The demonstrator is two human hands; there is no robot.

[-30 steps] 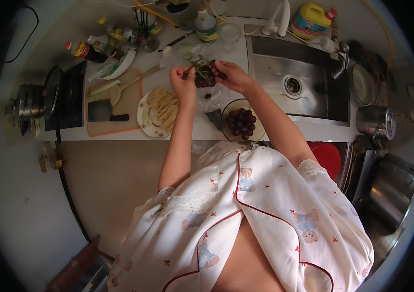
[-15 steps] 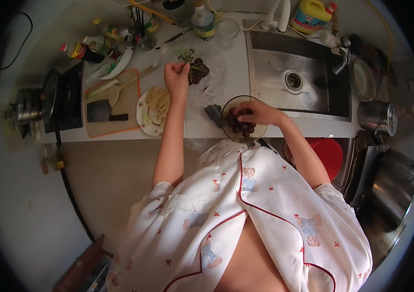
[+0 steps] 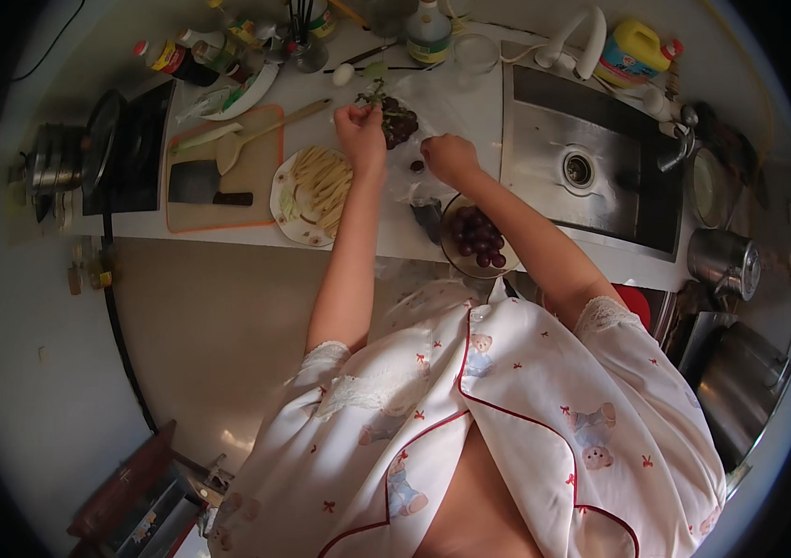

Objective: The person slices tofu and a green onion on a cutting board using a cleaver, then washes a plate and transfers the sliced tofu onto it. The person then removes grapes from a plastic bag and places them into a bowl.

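A bunch of dark red grapes (image 3: 400, 124) with green stems lies on a thin clear plastic bag (image 3: 437, 112) on the counter. Its stem (image 3: 374, 97) is pinched in my left hand (image 3: 361, 135). My right hand (image 3: 452, 160) is just right of the bunch, its fingers closed together; what they hold, if anything, is too small to make out. A single loose grape (image 3: 417, 166) rests on the bag beside those fingers. Nearer to me, under my right forearm, a glass bowl (image 3: 459, 261) holds several picked grapes (image 3: 476, 236).
Left of my left forearm sit a plate (image 3: 289, 223) of pale cut strips and a cutting board (image 3: 261, 177) with a cleaver (image 3: 196, 181). A steel sink (image 3: 544, 186) is at right. Bottles (image 3: 172, 62) and an egg (image 3: 343, 74) stand behind.
My right hand has left the bowl and moved up and left, beside the grape bunch. The left hand keeps its pinch on the stem. The whole view has shifted slightly.
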